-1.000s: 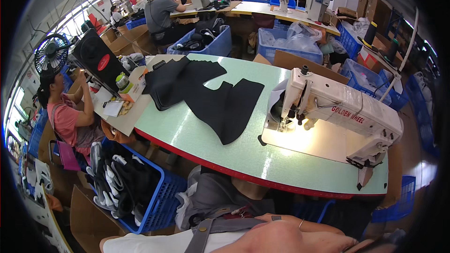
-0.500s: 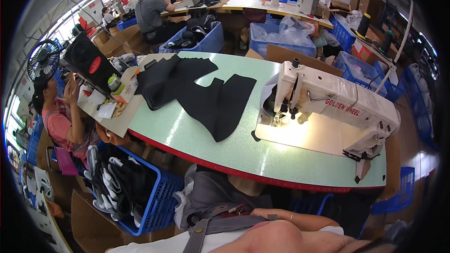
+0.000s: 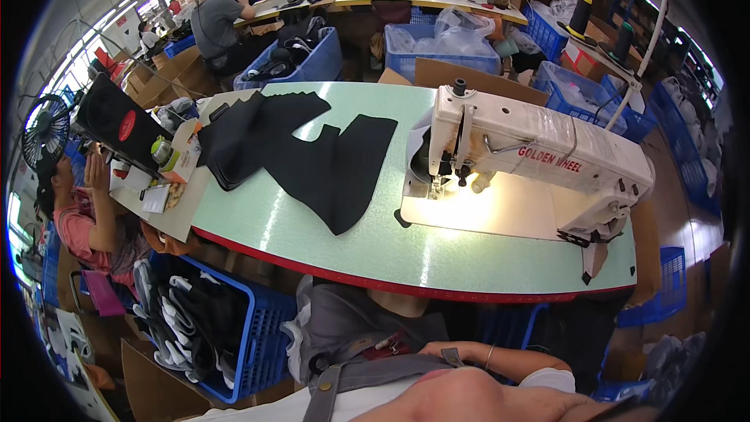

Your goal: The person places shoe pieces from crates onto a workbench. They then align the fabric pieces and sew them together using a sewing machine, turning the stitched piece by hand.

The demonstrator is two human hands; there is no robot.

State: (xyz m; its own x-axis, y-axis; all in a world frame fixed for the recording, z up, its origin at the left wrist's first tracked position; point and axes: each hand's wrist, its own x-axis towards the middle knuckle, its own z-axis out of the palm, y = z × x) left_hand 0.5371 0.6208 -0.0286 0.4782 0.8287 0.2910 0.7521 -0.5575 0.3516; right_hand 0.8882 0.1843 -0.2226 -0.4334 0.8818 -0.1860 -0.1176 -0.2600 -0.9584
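My right hand [image 3: 447, 349] rests low at my lap against the grey apron [image 3: 367, 324]. Its fingers are hidden behind the apron, so their pose does not show. A bracelet circles that wrist. My left hand is out of sight. Ahead, on the pale green table [image 3: 305, 244], lie dark cut fabric pieces [image 3: 336, 176]. The left ones are stacked in a pile, and one broad piece reaches toward the middle. A white sewing machine [image 3: 539, 137] stands at the table's right, its lamp lighting the plate under the needle. Neither hand touches the fabric or the machine.
A blue basket [image 3: 254, 344] full of black and white pieces stands at lower left. Beyond it sits a person in pink [image 3: 86, 227], near a black speaker [image 3: 117, 121]. Another person [image 3: 215, 27] works at the back. Blue crates [image 3: 441, 59] with plastic bags stand behind the table.
The whole view has shifted, so the table, fabric and machine appear slightly further left and higher. My right hand stays at my lap. The fabric has not moved on the table.
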